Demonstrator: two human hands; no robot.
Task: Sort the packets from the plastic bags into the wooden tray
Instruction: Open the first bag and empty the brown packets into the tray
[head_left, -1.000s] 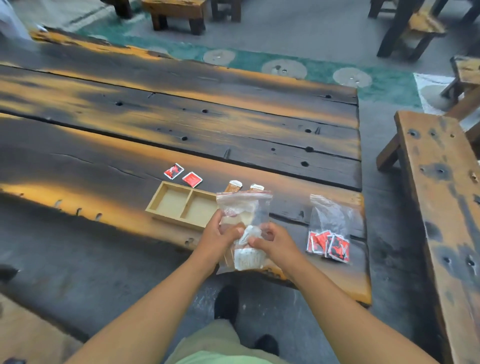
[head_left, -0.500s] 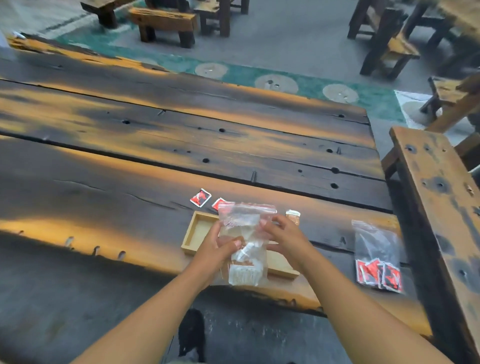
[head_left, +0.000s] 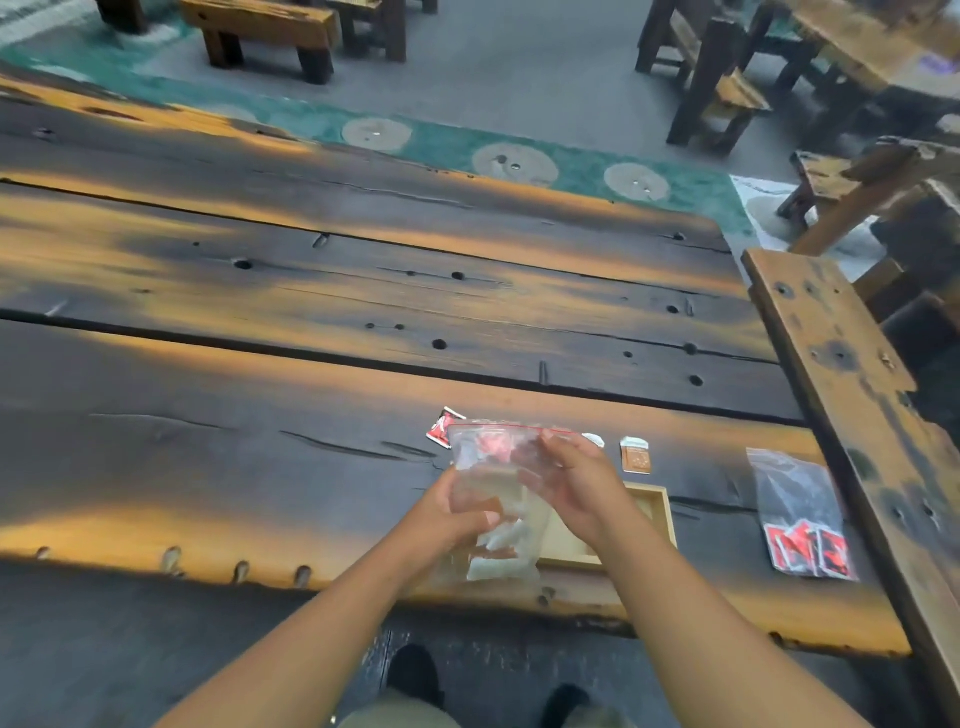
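Note:
Both hands hold a clear zip bag (head_left: 493, 467) upright above the wooden tray (head_left: 657, 512). My left hand (head_left: 452, 519) grips its lower part, where white packets (head_left: 498, 558) sit. My right hand (head_left: 566, 480) grips the upper right side near the red zip strip. The tray is mostly hidden behind the bag and my hands. Beyond the tray on the table lie a red packet (head_left: 441, 427), a brown packet (head_left: 636, 456) and a white packet end (head_left: 594, 440). A second clear bag (head_left: 797, 512) with red packets lies flat to the right.
The dark plank table (head_left: 311, 322) stretches far to the left and ahead. A wooden bench (head_left: 852, 395) runs along the table's right edge. More benches and stools stand on the floor beyond. My feet show below the table's near edge.
The camera has tilted and drawn closer, so everything sits lower and to the right. My right hand has risen toward the bag's top, and the bag is held higher over the tray.

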